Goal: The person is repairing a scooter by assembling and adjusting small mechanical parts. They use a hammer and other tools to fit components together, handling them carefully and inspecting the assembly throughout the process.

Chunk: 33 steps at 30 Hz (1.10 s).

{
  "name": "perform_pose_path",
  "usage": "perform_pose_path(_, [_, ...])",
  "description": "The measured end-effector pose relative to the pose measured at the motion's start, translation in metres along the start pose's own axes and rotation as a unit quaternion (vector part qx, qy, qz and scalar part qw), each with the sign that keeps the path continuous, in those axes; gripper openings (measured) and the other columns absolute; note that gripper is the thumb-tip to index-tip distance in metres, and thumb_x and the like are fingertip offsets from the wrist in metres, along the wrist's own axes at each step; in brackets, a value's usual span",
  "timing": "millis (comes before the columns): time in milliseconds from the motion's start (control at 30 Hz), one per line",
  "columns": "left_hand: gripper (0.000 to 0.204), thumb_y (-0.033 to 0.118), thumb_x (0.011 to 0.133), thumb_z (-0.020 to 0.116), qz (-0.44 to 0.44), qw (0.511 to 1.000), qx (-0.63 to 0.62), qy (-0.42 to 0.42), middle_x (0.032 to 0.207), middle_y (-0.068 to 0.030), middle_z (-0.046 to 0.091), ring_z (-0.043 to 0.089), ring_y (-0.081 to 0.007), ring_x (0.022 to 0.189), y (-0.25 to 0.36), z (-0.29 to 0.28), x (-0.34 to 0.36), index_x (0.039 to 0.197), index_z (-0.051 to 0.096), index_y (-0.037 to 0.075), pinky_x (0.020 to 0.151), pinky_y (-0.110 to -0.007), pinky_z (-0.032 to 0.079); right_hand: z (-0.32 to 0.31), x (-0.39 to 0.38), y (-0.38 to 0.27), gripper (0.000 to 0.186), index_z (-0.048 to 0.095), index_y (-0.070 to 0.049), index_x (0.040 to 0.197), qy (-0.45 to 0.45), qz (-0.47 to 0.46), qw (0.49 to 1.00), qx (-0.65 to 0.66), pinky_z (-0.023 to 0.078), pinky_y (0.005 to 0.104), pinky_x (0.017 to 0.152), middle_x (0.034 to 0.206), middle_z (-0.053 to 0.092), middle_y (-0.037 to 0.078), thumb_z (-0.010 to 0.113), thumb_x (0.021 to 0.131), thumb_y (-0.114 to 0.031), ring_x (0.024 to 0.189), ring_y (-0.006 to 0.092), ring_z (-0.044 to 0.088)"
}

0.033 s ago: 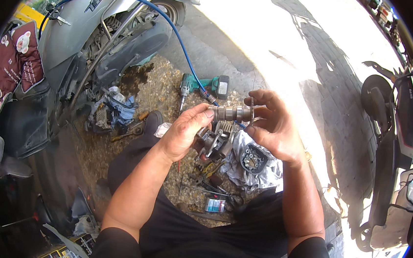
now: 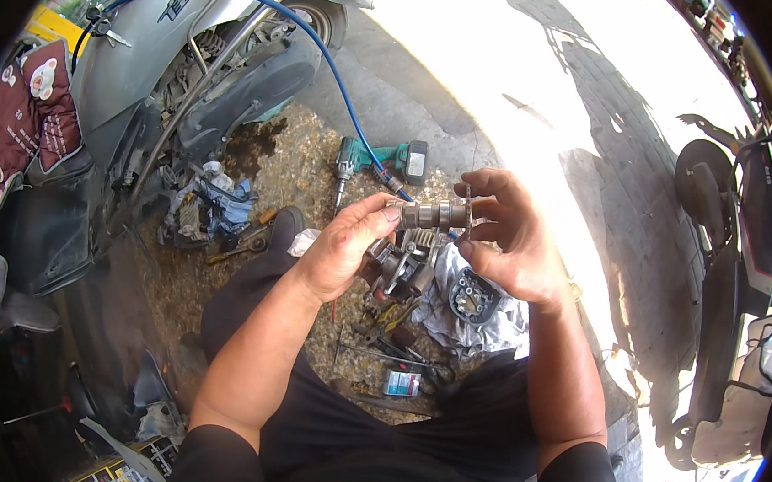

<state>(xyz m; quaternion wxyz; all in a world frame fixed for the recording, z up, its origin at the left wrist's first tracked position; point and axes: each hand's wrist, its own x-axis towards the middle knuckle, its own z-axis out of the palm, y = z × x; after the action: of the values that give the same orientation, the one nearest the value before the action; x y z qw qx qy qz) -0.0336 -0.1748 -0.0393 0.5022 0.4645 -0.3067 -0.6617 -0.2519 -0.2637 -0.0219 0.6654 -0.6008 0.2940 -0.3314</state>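
Observation:
Between my two hands is a metal camshaft, held roughly level, with a thin toothed sprocket at its right end. The thumb and fingers of my left hand close on the shaft's left end. My right hand has its thumb and fingertips curled about the sprocket's rim. Just under the camshaft, beside my left fingers, sits a finned metal engine part; whether those fingers also touch it I cannot tell. A dark round-edged engine cover lies on a white crumpled cloth to the right.
A green cordless impact wrench lies beyond my hands, crossed by a blue hose. Pliers and a small blue-white box lie between my legs. A grey scooter stands at left, another vehicle at right.
The camshaft and sprocket have shifted very slightly left, and my right fingers have moved a little with them. Otherwise things look the same.

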Motion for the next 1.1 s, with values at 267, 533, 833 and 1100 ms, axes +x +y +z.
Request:
perform_pose_path(267, [0.029,0.023,0.093,0.054,-0.019,1.0,0.014,-0.004,0.099,-0.006,0.068,0.065,-0.0117,0.085,0.001,-0.001,-0.001,0.112,0.058,0.002,0.078,-0.026,0.052,0.002,-0.001,-0.008,0.064,0.049,0.001,0.129,-0.059,-0.006,0.993,-0.105,0.055,0.0339,0.083,0.127,0.054,0.017,0.065,0.067,0.003,0.106,0.023,0.064])
perform_pose_path(533, [0.02,0.019,0.095,0.051,-0.014,0.999,0.037,0.006,0.09,0.0026,0.056,0.047,-0.0059,0.083,-0.005,-0.002,-0.002,0.106,0.059,0.003,0.078,-0.023,0.039,0.0,0.001,0.003,0.058,0.056,0.006,0.124,-0.022,0.006,0.999,-0.038,0.058,0.0333,0.078,0.111,0.061,0.015,0.073,0.068,-0.003,0.097,0.0226,0.066])
perform_pose_path(833, [0.019,0.015,0.094,0.05,0.001,1.0,0.026,0.002,0.087,0.0025,0.056,0.048,-0.0052,0.081,-0.003,0.001,-0.001,0.106,0.059,0.004,0.074,-0.023,0.042,-0.002,0.002,0.004,0.059,0.055,0.004,0.125,-0.042,0.005,0.999,-0.016,0.057,0.0336,0.082,0.118,0.059,0.014,0.069,0.068,0.001,0.103,0.0229,0.064])
perform_pose_path(1100, [0.023,0.017,0.093,0.054,0.039,0.993,0.115,0.005,0.093,-0.0006,0.061,0.056,-0.0073,0.081,-0.006,0.0,-0.001,0.111,0.056,0.002,0.077,-0.024,0.047,-0.004,0.004,0.008,0.061,0.052,0.005,0.128,-0.045,0.019,0.999,0.004,0.056,0.0344,0.082,0.124,0.058,0.017,0.067,0.069,0.002,0.106,0.0253,0.064])
